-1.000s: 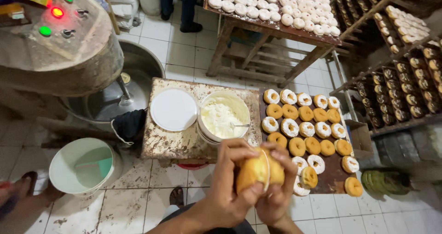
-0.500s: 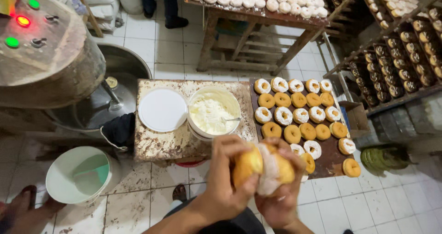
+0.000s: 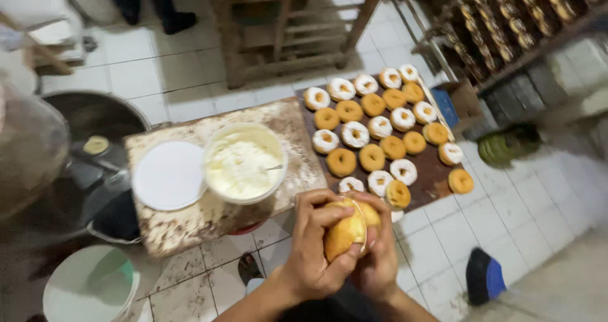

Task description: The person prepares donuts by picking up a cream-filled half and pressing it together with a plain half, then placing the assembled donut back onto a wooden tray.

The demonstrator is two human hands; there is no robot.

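A white lid (image 3: 168, 174) lies at the far left of the small table (image 3: 190, 224), with the tub of cream (image 3: 245, 162) just beside it. Below the tub, my left hand (image 3: 316, 246) wraps around a golden bun (image 3: 347, 230), fingers closed on it. My right hand (image 3: 377, 258) clasps the bun's other side. Right of the tub, a tray (image 3: 434, 170) holds rows of buns.

A bun (image 3: 345, 233) sits between the left hand (image 3: 313, 252) and right hand (image 3: 378, 258). Beyond them, a tub (image 3: 246, 164) stands left, a tray (image 3: 437, 173) of buns right.
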